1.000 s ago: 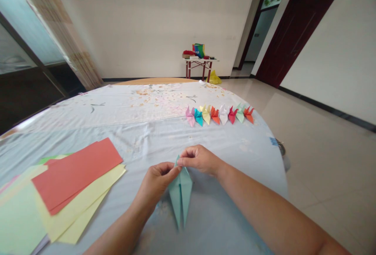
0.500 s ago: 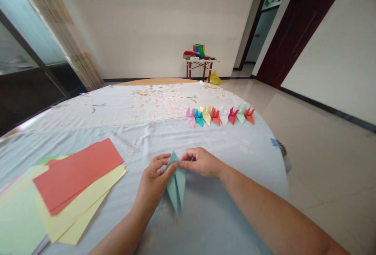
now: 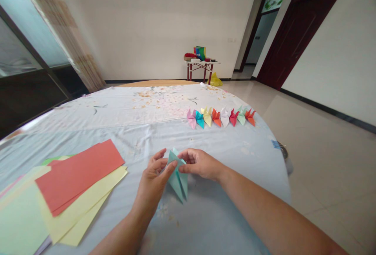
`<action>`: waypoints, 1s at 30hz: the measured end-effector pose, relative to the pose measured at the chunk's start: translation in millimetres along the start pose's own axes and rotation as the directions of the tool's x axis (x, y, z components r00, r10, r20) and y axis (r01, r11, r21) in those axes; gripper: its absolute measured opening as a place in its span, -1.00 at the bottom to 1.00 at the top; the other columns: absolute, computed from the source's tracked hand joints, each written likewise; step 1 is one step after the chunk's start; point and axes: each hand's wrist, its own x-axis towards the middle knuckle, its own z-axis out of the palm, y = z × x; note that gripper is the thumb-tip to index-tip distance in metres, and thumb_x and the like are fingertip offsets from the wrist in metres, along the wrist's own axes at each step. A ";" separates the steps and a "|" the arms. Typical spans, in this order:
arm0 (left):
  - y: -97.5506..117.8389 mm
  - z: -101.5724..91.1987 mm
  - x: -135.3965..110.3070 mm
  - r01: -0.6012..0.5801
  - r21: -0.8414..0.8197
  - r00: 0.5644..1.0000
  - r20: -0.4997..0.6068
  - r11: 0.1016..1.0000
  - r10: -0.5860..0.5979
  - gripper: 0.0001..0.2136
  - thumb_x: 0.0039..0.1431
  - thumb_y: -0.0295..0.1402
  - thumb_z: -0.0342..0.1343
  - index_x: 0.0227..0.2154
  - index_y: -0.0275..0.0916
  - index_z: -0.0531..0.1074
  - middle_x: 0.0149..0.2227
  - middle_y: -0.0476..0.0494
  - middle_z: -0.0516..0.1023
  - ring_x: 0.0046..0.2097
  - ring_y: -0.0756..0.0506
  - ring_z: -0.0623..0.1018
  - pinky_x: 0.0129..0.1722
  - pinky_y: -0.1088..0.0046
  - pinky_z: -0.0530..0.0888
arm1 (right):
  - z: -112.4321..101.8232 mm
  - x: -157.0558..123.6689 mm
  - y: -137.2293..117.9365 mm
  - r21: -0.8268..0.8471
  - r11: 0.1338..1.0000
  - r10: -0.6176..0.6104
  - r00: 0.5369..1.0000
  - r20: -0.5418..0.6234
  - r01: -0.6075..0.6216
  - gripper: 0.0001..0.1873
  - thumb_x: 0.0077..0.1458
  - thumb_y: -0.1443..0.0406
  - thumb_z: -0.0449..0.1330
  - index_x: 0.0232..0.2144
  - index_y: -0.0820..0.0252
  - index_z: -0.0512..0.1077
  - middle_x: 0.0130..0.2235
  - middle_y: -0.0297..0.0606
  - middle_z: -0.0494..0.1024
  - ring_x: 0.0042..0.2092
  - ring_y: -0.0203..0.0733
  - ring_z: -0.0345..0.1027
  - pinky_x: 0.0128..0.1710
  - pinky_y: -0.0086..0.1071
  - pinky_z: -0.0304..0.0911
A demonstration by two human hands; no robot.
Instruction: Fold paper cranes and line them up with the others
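Between my hands, above the near part of the table, is a partly folded origami piece (image 3: 178, 180) of light teal paper. Its top comes to peaks, and two narrow points with a slit between them hang downward. My left hand (image 3: 157, 172) pinches its left side, thumb across the front face. On the upper right edge, my right hand (image 3: 199, 163) grips the paper between thumb and curled fingers. Farther off to the right, a row of several folded paper cranes (image 3: 216, 117) in mixed colours stands on the cloth.
Red paper sheets (image 3: 82, 176) lie on yellow sheets (image 3: 88, 212) and pale green paper (image 3: 20, 216) at the left. A floral cloth (image 3: 123, 106) covers the round table. Beyond it are a small side table (image 3: 202, 62) and a yellow bag (image 3: 216, 80).
The teal paper has tilted, its lower points swinging up and slightly right, and its top layers now stand apart. My right fingers have closed farther over its upper edge.
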 end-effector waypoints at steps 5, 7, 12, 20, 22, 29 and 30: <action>8.1 3.4 -3.9 0.175 -0.257 0.984 0.055 0.950 -0.167 -0.45 -0.07 -0.19 0.19 0.03 -0.14 0.24 0.07 -0.23 0.34 0.06 -0.20 0.37 -0.09 0.31 0.38 | 0.0 1.6 -4.5 0.132 0.991 -0.008 0.993 -0.117 0.024 -0.49 -0.20 0.19 0.32 -0.16 0.21 0.33 -0.46 -0.43 0.35 -0.48 -0.43 0.18 -0.51 -0.53 0.04; 7.3 3.7 -3.6 0.283 -0.351 0.958 0.144 0.893 -0.247 -0.38 -0.01 -0.19 0.15 0.12 -0.18 0.11 -0.02 -0.27 0.44 -0.07 -0.18 0.48 -0.16 0.30 0.42 | -0.7 1.2 -6.2 0.162 0.987 -0.003 0.991 -0.133 0.024 -0.47 -0.20 0.21 0.32 -0.14 0.20 0.30 -0.49 -0.45 0.33 -0.52 -0.45 0.15 -0.55 -0.54 -0.02; 2.6 4.4 -0.3 0.385 -0.327 0.919 0.218 0.863 -0.328 -0.32 -0.15 -0.22 0.25 0.06 -0.33 0.18 -0.39 -0.15 0.59 -0.35 -0.12 0.57 -0.31 0.35 0.47 | 0.6 0.7 -5.8 0.174 0.984 -0.013 0.993 -0.115 0.033 -0.43 -0.22 0.24 0.33 -0.11 0.20 0.27 -0.47 -0.45 0.36 -0.47 -0.42 0.22 -0.46 -0.52 0.08; -0.4 3.3 0.0 0.300 -0.150 0.949 0.148 0.942 -0.279 -0.43 -0.17 -0.14 0.24 -0.08 -0.31 0.31 -0.57 0.02 0.53 -0.44 -0.06 0.53 -0.38 0.45 0.42 | 4.0 1.6 0.1 0.132 0.991 -0.019 0.995 -0.094 0.032 -0.41 -0.22 0.21 0.34 -0.11 0.23 0.27 -0.45 -0.44 0.35 -0.41 -0.38 0.28 -0.33 -0.44 0.17; -1.0 2.6 0.2 0.283 -0.125 0.953 0.150 0.951 -0.263 -0.46 -0.17 -0.13 0.23 -0.11 -0.31 0.32 -0.57 0.02 0.52 -0.45 -0.07 0.53 -0.40 0.45 0.41 | 4.3 1.3 -0.4 0.131 0.991 -0.018 0.996 -0.093 0.030 -0.42 -0.23 0.20 0.34 -0.12 0.23 0.28 -0.45 -0.44 0.35 -0.41 -0.38 0.28 -0.33 -0.44 0.17; -1.2 1.4 -0.1 0.245 -0.083 0.962 0.149 0.966 -0.231 -0.52 -0.14 -0.14 0.22 -0.18 -0.31 0.29 -0.57 0.00 0.53 -0.52 -0.02 0.47 -0.47 0.50 0.35 | 4.1 1.2 -2.5 0.069 0.997 -0.033 0.992 -0.119 0.042 -0.53 -0.13 0.16 0.28 -0.17 0.24 0.33 -0.50 -0.45 0.31 -0.51 -0.44 0.15 -0.50 -0.52 0.07; -1.2 1.6 -0.3 0.250 -0.089 0.960 0.150 0.964 -0.235 -0.53 -0.15 -0.14 0.22 -0.19 -0.30 0.29 -0.56 0.00 0.53 -0.51 -0.01 0.47 -0.46 0.51 0.35 | 4.0 1.5 -1.7 0.046 0.998 -0.032 0.990 -0.138 0.038 -0.58 -0.10 0.14 0.25 -0.20 0.25 0.35 -0.51 -0.45 0.31 -0.53 -0.45 0.12 -0.53 -0.53 0.04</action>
